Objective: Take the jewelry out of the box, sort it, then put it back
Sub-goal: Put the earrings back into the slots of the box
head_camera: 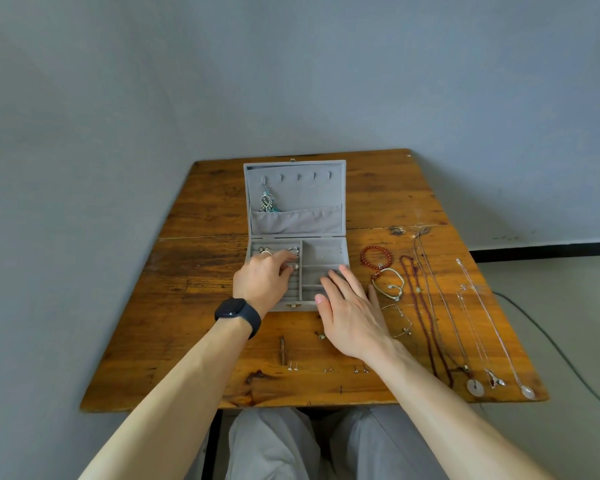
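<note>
Open grey box (302, 306) sits mid-surface (201, 271), its lid (305, 188) standing up on the far side. A dangly earring (266, 200) hangs from the leftmost hook in the lid, its lower end at the lid pocket. Left hand (262, 275), with a black watch (238, 315) on the wrist, reaches into the box's left compartment with fingers curled down among the rings (265, 251). A small pale round piece (294, 267) lies right at the fingertips; cannot tell if it is pinched or only touched. Right hand (347, 306) is flat with fingers straight and spread, lying over the box's near right corner and holding nothing. The box's right compartments (321, 254) show bare grey lining. On the surface right of the box lie a red bead bracelet (376, 258), then a pale cord bracelet (390, 284) just nearer, then a thin chain bracelet (400, 320) partly under the right hand. Further right, laid lengthwise far to near, are a dark bead necklace (426, 317) and several thin chains that end near the front edge in a round disc pendant (474, 386), a small silver pendant (495, 381) and an oval pendant (529, 392). Tiny ear studs (293, 366) lie in a row near the front edge, more of them to the right. A small brown stick-like piece (282, 349) lies just beyond them. Grey trousers (274, 445) show below the surface's near edge.
</note>
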